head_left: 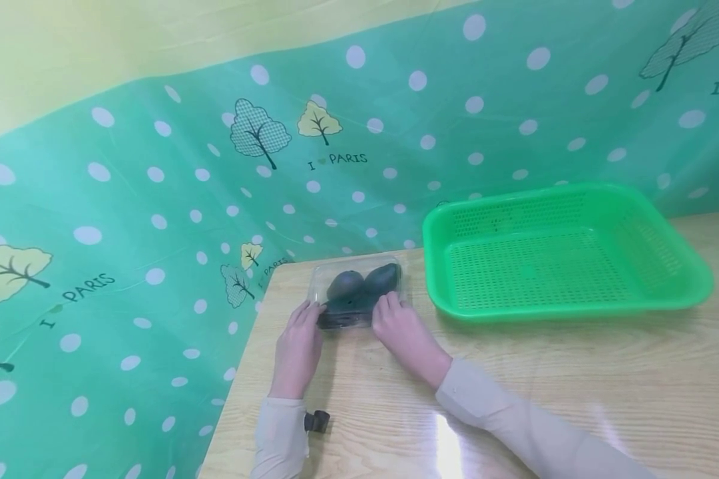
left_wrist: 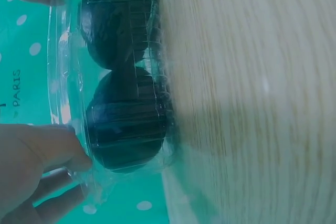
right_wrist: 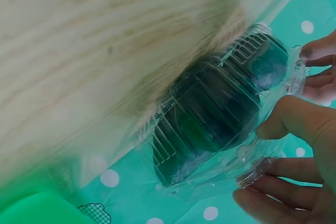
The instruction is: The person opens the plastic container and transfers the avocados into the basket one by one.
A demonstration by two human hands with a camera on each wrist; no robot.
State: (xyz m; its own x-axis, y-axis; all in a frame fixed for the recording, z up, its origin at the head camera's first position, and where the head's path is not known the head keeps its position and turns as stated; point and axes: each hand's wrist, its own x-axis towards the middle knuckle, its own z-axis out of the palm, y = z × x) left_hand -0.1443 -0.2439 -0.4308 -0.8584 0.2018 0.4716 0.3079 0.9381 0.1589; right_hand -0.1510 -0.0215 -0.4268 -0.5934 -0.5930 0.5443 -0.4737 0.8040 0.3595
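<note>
Clear box (left_wrist: 64, 72) w/ dark fruit (head_left: 345, 285) nr desk's (head_left: 383, 406) far-L corner; L hand (head_left: 300, 347) & R hand (head_left: 404, 331) both pinch its near side, thumb-finger gap tiny. Step: prob. working the lid edge; next needs even force, box steady.

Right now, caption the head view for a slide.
Left hand and right hand gripping a clear container of dark, avocado-like fruit beside a green basket on a table.
</note>
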